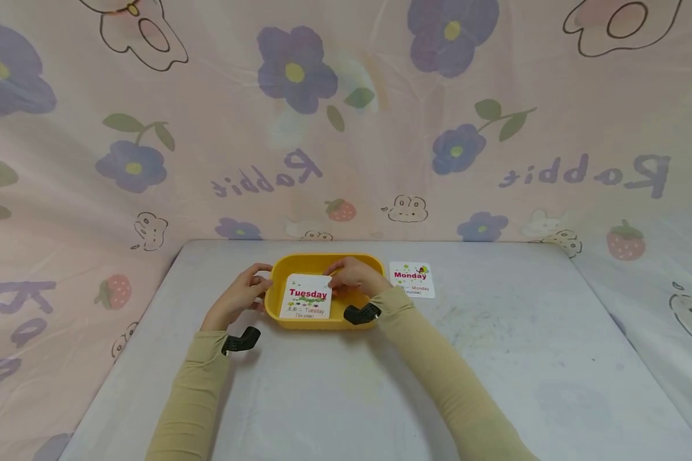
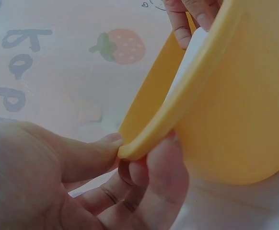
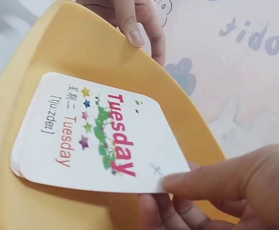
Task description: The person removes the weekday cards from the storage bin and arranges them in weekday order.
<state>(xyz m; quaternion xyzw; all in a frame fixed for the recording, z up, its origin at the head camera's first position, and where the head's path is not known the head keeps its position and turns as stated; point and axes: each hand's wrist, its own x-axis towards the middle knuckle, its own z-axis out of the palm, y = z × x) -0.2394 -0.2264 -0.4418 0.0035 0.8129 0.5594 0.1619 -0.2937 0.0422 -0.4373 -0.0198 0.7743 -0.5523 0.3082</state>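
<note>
A yellow plastic tray (image 1: 348, 324) with rounded ends stands on the table, and my left hand (image 1: 243, 296) pinches its left rim between thumb and fingers. Inside lies a small stack of white cards, the top one a Tuesday card (image 3: 144, 115) printed with red letters, stars and Chinese characters. My right hand (image 1: 359, 276) reaches over the tray and pinches the corner of that card, thumb on top and fingers beneath. Edges of other cards show under it in the right wrist view. The left wrist view shows the tray's outer wall close up.
A Monday card (image 1: 412, 280) lies face up on the table just right of the tray. The pale table (image 1: 496, 358) carries faint grey smudges. A pink cloth (image 1: 380, 141) with flowers and rabbits hangs behind and along the sides. Black wrist cameras sit on both sleeves.
</note>
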